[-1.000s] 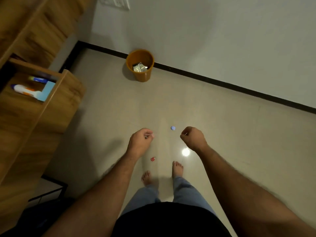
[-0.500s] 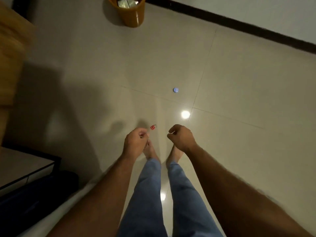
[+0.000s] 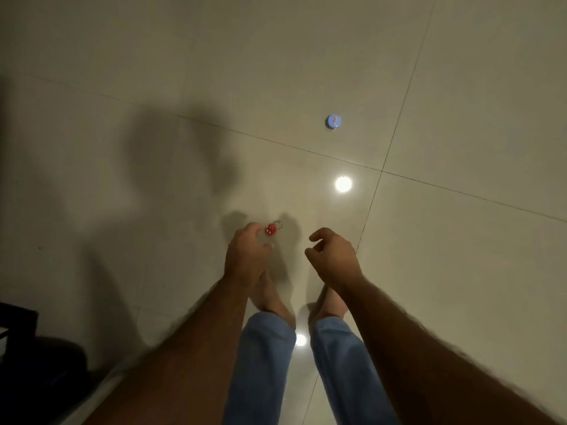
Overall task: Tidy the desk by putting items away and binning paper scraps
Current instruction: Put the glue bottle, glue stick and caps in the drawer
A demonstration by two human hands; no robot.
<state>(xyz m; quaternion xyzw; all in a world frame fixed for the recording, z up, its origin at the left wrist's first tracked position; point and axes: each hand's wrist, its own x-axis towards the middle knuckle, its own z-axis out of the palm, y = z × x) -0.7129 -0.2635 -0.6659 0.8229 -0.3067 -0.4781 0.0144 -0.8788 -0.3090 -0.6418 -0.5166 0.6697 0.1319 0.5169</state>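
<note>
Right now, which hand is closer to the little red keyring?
Left. The left hand is right beside the red keyring, fingertips at its edge. The right hand is off to its right, clearly apart from it.

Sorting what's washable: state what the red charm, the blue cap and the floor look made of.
Red charm: probably rubber or soft plastic, matt, with a shiny metal ring. Blue cap: likely plastic, smooth with a printed top. Floor: glazed tile, glossy, mirroring a lamp, with grout lines.

Dim, blurred, glare on floor [image 3: 460,87]
</note>
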